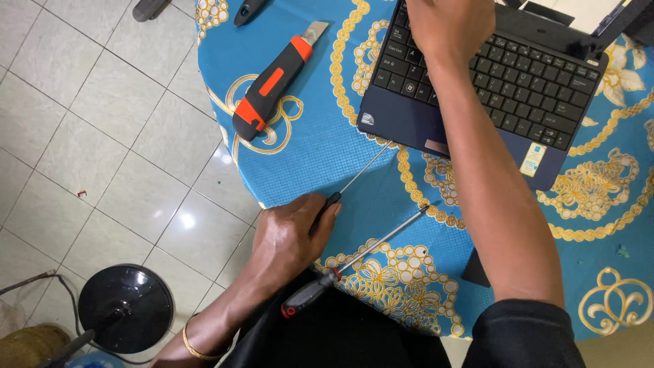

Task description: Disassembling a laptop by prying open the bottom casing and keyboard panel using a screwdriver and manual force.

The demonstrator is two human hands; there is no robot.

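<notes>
Slim screwdriver (pixel 361 170) beside dark-blue laptop (pixel 409 119)

1. Open cloth btw the utility knife (pixel 274 87) and the laptop (pixel 477 88): a hand could pass there.
2. Two screwdrivers block the near edge: one in the left hand (pixel 293 235), its shaft (pixel 364 167) running to the laptop corner; the other (pixel 354 262) lying loose.
3. Right hand (pixel 446 27) and forearm cover the keyboard's middle.
4. Right of the forearm: bare cloth (pixel 613 238), prob. free.
</notes>
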